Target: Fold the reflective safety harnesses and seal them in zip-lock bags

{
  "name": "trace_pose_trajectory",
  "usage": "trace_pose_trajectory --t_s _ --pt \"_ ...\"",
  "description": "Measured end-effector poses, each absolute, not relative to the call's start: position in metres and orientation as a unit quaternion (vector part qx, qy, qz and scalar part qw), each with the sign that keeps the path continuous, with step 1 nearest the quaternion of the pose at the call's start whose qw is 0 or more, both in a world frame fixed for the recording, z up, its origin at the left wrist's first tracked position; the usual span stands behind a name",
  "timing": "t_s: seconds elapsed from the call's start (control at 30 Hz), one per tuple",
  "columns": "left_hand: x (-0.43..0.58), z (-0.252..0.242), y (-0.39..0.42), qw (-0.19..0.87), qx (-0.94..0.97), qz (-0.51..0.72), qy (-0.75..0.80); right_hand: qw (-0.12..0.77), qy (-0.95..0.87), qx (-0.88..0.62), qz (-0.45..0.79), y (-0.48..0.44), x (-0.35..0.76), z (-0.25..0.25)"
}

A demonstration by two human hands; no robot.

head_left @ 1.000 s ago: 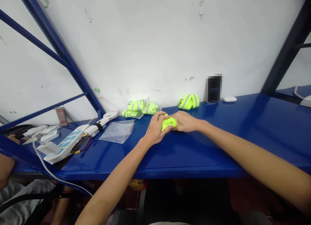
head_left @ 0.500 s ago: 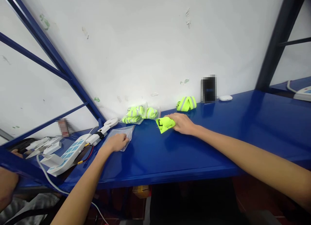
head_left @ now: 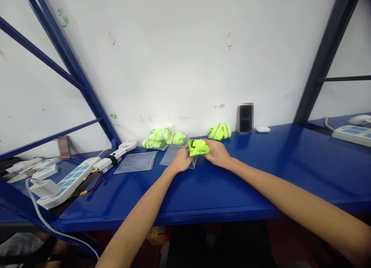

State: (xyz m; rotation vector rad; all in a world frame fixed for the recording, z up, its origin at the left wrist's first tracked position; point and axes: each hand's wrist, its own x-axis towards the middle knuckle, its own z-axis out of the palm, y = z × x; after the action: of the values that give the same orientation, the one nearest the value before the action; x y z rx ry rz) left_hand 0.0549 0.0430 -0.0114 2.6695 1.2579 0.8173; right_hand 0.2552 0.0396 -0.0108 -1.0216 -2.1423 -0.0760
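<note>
My right hand (head_left: 216,152) is closed round a folded neon-yellow bundle (head_left: 199,147) with a small black buckle-like piece on it. Close by on the left, my left hand (head_left: 182,159) pinches a clear zip bag (head_left: 168,156), which spreads out on both sides of the fingers. The two hands nearly meet at the bundle; whether the left fingers also touch it I cannot tell. A second clear zip bag (head_left: 136,162) lies flat on the blue table (head_left: 214,190). Behind, against the wall, sit several bagged neon-yellow reflective bundles (head_left: 159,135) and one unbagged reflective bundle (head_left: 220,131).
At the left are a small white fan (head_left: 128,145), a white power strip (head_left: 71,182) with a cable, and a red-black lead (head_left: 97,183). A dark blurred-out upright object (head_left: 245,118) and a white case (head_left: 262,129) stand at the back right. Blue posts flank the table.
My left hand has moved right with a zip bag, from beside the fan to the neon bundle, leaving another bag lying flat. The right hand still holds the bundle. The camera view has shifted.
</note>
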Motion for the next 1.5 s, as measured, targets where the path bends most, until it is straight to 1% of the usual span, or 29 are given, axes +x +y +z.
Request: trace_pose_trajectory --t_s 0.17,0.3,0.4,0.5,0.6,0.7,0.77,0.83,0.93,1.13,1.37,1.5 --pt "0.058 -0.021 0.035 0.083 0.788 0.367 0.488 0.337 -0.828 -0.446 -0.050 0.048 0.262 -0.014" --pt "0.060 -0.019 0.029 0.115 0.714 0.448 0.526 0.296 -0.843 -0.441 -0.082 0.045 0.261 -0.011" --pt "0.061 -0.016 0.027 0.111 0.694 0.495 0.511 0.258 -0.856 -0.433 -0.117 0.042 0.259 -0.008" --pt "0.061 -0.014 0.023 0.100 0.709 0.528 0.458 0.236 -0.861 -0.425 -0.149 0.041 0.258 -0.006" --pt "0.058 -0.013 0.019 0.120 0.746 0.510 0.411 0.235 -0.857 -0.428 -0.164 0.042 0.259 -0.006" --pt "0.054 -0.013 0.014 0.128 0.807 0.425 0.389 0.246 -0.845 -0.451 -0.150 0.044 0.263 -0.007" --pt "0.052 -0.012 0.011 0.094 0.847 0.356 0.384 0.250 -0.838 -0.465 -0.135 0.045 0.266 -0.006" --pt "0.051 -0.012 0.011 0.046 0.867 0.313 0.386 0.250 -0.835 -0.475 -0.122 0.045 0.268 -0.006" --pt "0.052 -0.011 0.011 0.010 0.861 0.311 0.403 0.244 -0.835 -0.481 -0.111 0.045 0.268 -0.005" --pt "0.051 -0.010 0.011 0.007 0.827 0.342 0.446 0.212 -0.856 -0.451 -0.140 0.044 0.266 -0.002" --pt "0.047 -0.012 0.015 -0.027 0.845 0.335 0.416 0.199 -0.864 -0.420 -0.196 0.045 0.266 -0.001" --pt "0.045 -0.014 0.017 -0.053 0.860 0.303 0.407 0.181 -0.867 -0.410 -0.219 0.044 0.266 0.001"
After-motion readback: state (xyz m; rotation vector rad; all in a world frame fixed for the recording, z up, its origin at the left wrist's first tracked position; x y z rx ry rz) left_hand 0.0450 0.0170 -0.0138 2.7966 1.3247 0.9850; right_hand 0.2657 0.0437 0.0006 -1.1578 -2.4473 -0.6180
